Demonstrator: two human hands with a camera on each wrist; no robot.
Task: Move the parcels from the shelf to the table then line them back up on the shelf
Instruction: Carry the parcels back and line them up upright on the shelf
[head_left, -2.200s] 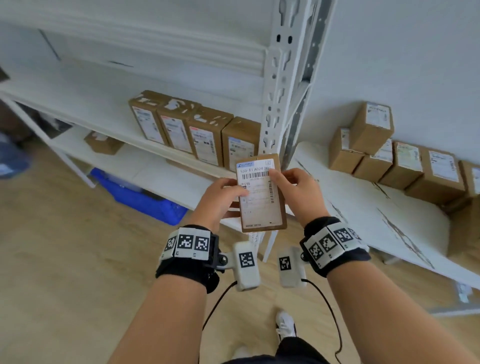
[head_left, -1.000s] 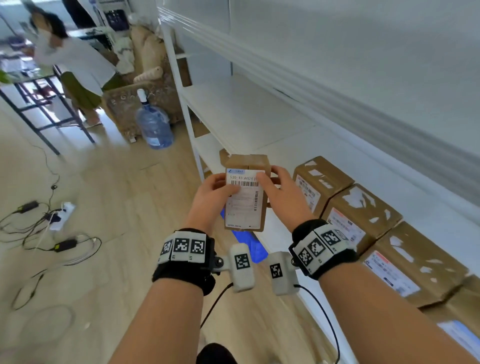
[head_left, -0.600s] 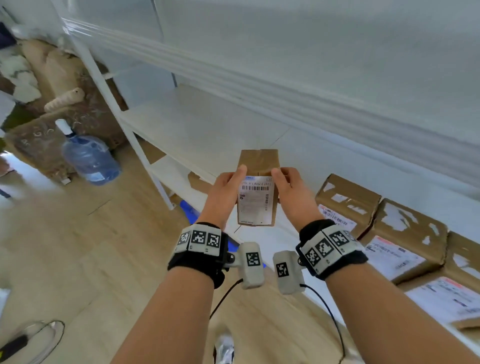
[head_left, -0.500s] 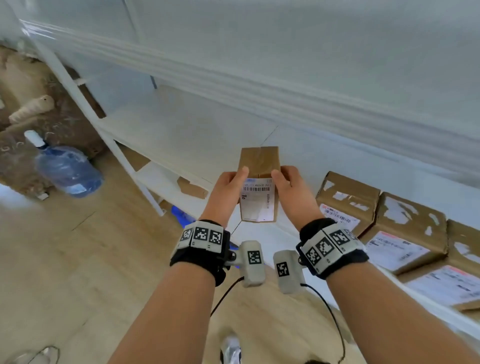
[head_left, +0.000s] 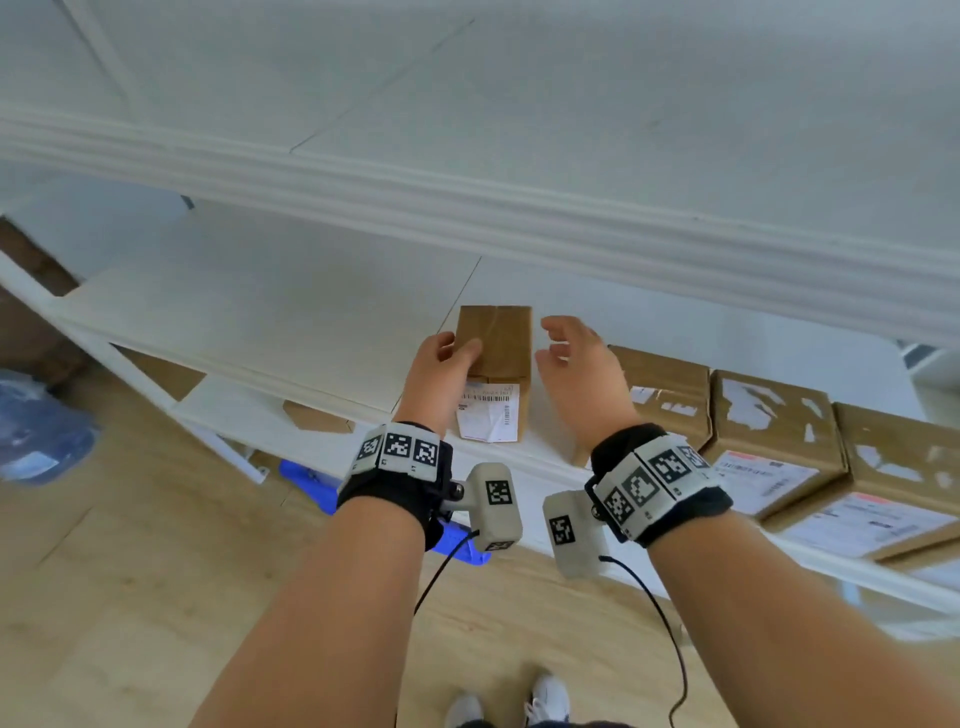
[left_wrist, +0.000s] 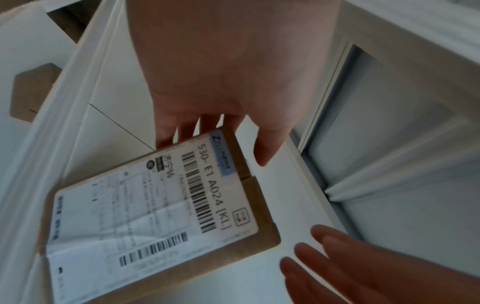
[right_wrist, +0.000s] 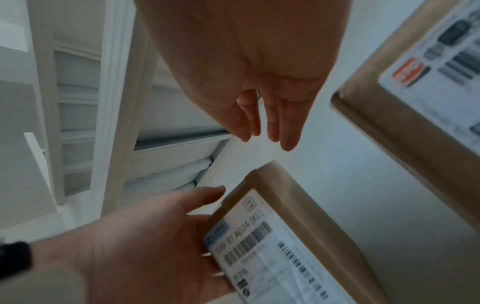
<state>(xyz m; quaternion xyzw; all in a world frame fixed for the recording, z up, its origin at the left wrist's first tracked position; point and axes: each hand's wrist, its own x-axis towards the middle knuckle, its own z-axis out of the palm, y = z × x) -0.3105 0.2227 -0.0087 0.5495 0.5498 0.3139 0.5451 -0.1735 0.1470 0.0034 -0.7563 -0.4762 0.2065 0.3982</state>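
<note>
One parcel (head_left: 494, 364), brown cardboard with a white barcoded label on its front face, stands upright on the middle shelf (head_left: 260, 306), near the front edge and a little apart from the row to its right. My left hand (head_left: 441, 374) rests against its left side, thumb over the top edge and fingers straight along the side wall, touching rather than clamping. My right hand (head_left: 576, 374) is off the box, fingers loose and spread, holding nothing, in the gap between this parcel and the neighbour. Handling, by my judgement: a light, stiff carton with taped seams and square corners, not fragile to the look; the paper label may be slicker than the board, so I would take hold on the two bare side walls, palms opposed, not on the label face. Three further parcels (head_left: 769, 431) stand side by side on the same shelf to the right, labels forward, tops scarred where tape was torn off. Contents of every carton unseen. One lower shelf board (head_left: 244, 415) shows a corner of brown cardboard (head_left: 317, 418); whether it is a parcel I cannot tell.
</note>
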